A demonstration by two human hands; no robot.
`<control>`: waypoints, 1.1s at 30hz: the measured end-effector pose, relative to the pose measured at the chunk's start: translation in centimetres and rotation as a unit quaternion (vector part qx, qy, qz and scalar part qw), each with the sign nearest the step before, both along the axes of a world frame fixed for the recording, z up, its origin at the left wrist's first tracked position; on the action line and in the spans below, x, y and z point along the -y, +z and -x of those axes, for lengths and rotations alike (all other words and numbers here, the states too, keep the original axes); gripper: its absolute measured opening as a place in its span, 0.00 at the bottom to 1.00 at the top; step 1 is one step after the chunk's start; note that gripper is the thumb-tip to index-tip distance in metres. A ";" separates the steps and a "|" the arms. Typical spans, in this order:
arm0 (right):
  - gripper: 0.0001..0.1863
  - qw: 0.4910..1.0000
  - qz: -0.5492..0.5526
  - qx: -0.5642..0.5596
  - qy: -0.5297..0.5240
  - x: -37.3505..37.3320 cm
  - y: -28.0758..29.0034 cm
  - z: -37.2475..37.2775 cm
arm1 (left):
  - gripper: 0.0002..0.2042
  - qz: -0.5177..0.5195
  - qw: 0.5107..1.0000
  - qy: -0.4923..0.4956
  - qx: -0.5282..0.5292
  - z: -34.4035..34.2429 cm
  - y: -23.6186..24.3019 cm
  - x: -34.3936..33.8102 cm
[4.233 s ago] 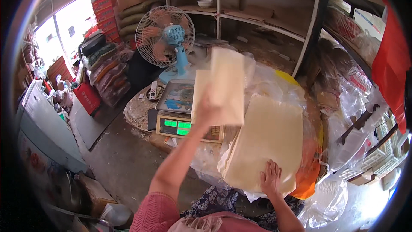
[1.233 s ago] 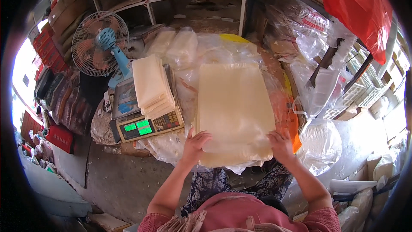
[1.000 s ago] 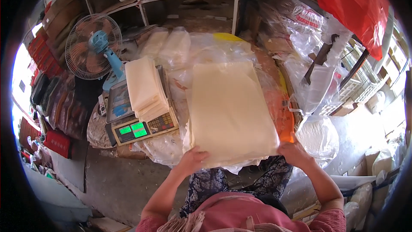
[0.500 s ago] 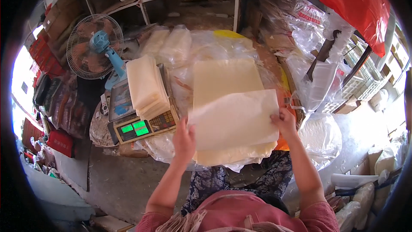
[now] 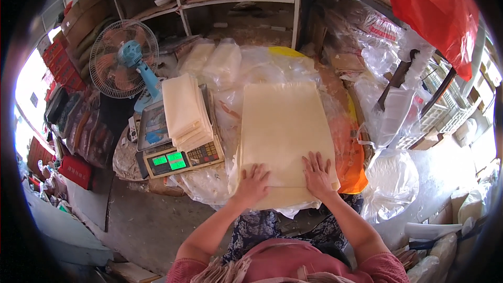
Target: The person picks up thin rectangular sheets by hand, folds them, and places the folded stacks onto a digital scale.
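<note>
Cream-coloured thin sheets [image 5: 283,131] lie flat in a pile on the plastic-covered table in front of me. My left hand [image 5: 252,184] rests palm down on the pile's near left part, its fingers stretched out. Flat on the near right part is my right hand [image 5: 317,175], fingers spread. A crosswise edge of the top sheet shows between the hands, with more sheet below it. To the left, a folded stack of similar sheets [image 5: 184,107] sits on the tray of a digital scale [image 5: 181,161] with lit green displays.
A blue desk fan [image 5: 130,55] stands behind the scale. Clear plastic packs [image 5: 222,63] lie at the table's far side. Orange plastic [image 5: 352,170] is at the right edge. Shelves [image 5: 238,1] rise at the back; a red bag [image 5: 435,13] hangs at upper right.
The lifted sheet now lies flat on the pile. Both hands have let go of its sides, moved closer together and opened flat on top. The whole view has shifted slightly.
</note>
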State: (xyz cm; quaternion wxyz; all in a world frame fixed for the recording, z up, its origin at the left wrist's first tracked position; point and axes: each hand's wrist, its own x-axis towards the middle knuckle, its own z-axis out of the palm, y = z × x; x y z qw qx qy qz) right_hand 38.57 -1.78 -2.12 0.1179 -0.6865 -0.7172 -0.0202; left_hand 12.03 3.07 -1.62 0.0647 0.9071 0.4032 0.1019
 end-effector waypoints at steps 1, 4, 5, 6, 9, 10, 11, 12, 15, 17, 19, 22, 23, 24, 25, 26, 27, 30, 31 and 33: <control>0.33 1.000 -0.006 0.009 0.004 0.2 -0.3 0.2 | 0.24 0.006 0.999 -0.034 -0.013 0.9 -0.2 -0.6; 0.31 0.996 -0.014 -0.079 0.036 0.3 3.1 2.5 | 0.21 0.154 0.982 0.064 -0.092 2.1 3.7 -2.4; 0.29 0.983 -0.017 -0.172 0.063 0.1 5.4 3.9 | 0.21 0.152 0.982 0.063 -0.094 1.9 5.6 -2.0; 0.29 0.983 -0.018 -0.172 0.058 -0.1 7.4 5.2 | 0.20 0.155 0.986 0.049 -0.032 1.2 7.6 -1.0; 0.29 0.980 0.036 -0.108 0.166 -0.8 11.1 6.9 | 0.23 0.015 0.985 0.037 0.165 0.0 9.0 0.3; 0.29 0.977 -0.018 -0.134 0.164 -1.1 11.5 6.7 | 0.27 -0.126 0.946 0.039 0.297 -0.2 9.0 0.4; 0.29 0.971 -0.071 -0.158 0.165 -1.3 11.8 6.5 | 0.27 -0.127 0.945 0.038 0.298 -0.1 8.2 0.0; 0.26 0.954 -0.143 -0.160 0.210 -0.3 13.5 6.4 | 0.32 -0.060 0.888 0.117 0.441 0.8 6.1 -0.8; 0.22 0.915 -0.188 -0.113 0.337 2.5 15.6 4.8 | 0.37 0.094 0.767 0.163 0.614 2.2 5.4 -0.1; 0.21 0.932 -0.136 -0.113 0.316 4.0 12.2 3.1 | 0.30 -0.083 0.910 0.133 0.385 3.3 3.4 0.2; 0.20 0.925 -0.011 -0.279 0.258 4.7 6.3 0.2 | 0.23 -0.070 0.940 0.063 0.328 3.5 3.1 1.1; 0.12 0.818 0.141 -0.556 0.056 4.3 1.0 -2.9 | 0.22 0.193 0.924 0.075 0.321 3.9 2.8 1.6; 0.12 0.792 0.212 -0.566 -0.088 3.3 3.4 -2.0 | 0.23 0.374 0.871 0.146 0.282 4.5 2.6 1.7; 0.13 0.826 0.179 -0.524 -0.100 2.5 2.4 -2.6 | 0.29 0.433 0.855 0.171 0.227 3.3 5.6 0.9; 0.14 0.858 0.146 -0.480 -0.112 1.9 1.4 -3.2 | 0.29 0.433 0.857 0.166 0.226 2.4 4.7 0.7; 0.14 0.858 0.146 -0.481 -0.110 1.4 2.0 -2.8 | 0.32 0.256 0.921 0.196 0.220 2.1 3.1 0.5; 0.19 0.897 0.170 -0.389 -0.126 0.7 2.9 -2.4 | 0.35 0.071 0.951 0.217 0.207 1.4 2.7 0.3; 0.31 0.953 0.129 -0.244 -0.123 0.2 3.3 -1.5 | 0.34 -0.072 0.993 0.023 0.087 -0.6 3.1 0.9; 0.38 0.973 0.062 -0.194 -0.104 0.0 3.3 -1.2 | 0.34 -0.072 0.993 0.028 0.088 -0.5 2.4 0.6; 0.43 0.990 0.022 -0.138 0.013 -0.4 6.3 0.2 | 0.36 -0.022 0.999 -0.017 -0.029 0.8 1.4 0.5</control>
